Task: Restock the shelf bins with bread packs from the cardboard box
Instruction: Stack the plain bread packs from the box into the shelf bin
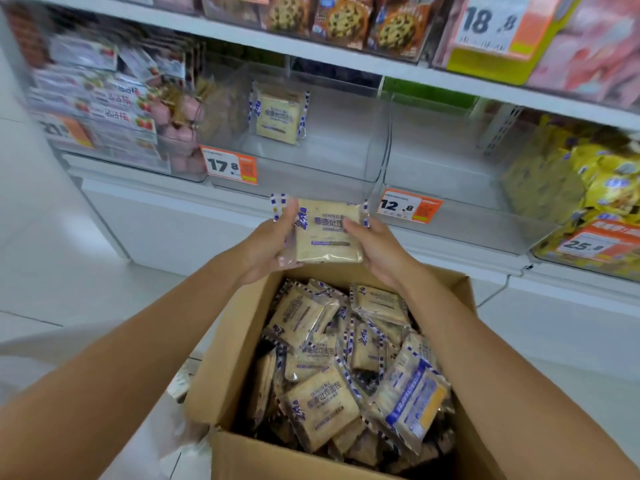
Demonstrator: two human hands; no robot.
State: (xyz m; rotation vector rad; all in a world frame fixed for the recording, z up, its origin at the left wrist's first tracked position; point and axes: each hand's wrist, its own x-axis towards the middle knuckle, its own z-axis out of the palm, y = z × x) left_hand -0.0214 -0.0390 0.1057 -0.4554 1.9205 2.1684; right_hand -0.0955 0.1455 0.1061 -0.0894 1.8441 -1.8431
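Observation:
I hold one bread pack [327,233], beige with blue-and-white edges, above the far rim of the open cardboard box [221,358]. My left hand [268,245] grips its left side and my right hand [375,247] grips its right side. The box holds several more of the same packs [322,407]. In front of me is a clear shelf bin [294,174] with a 17.8 price tag; one bread pack [278,114] leans upright against its back wall.
A second clear bin [450,216] with a 12.8 tag stands to the right. Bins of strawberry-print packs [104,98] are at left and yellow packs [602,181] at right. Cookie packs [346,19] fill the shelf above. White tiled floor [52,271] surrounds the box.

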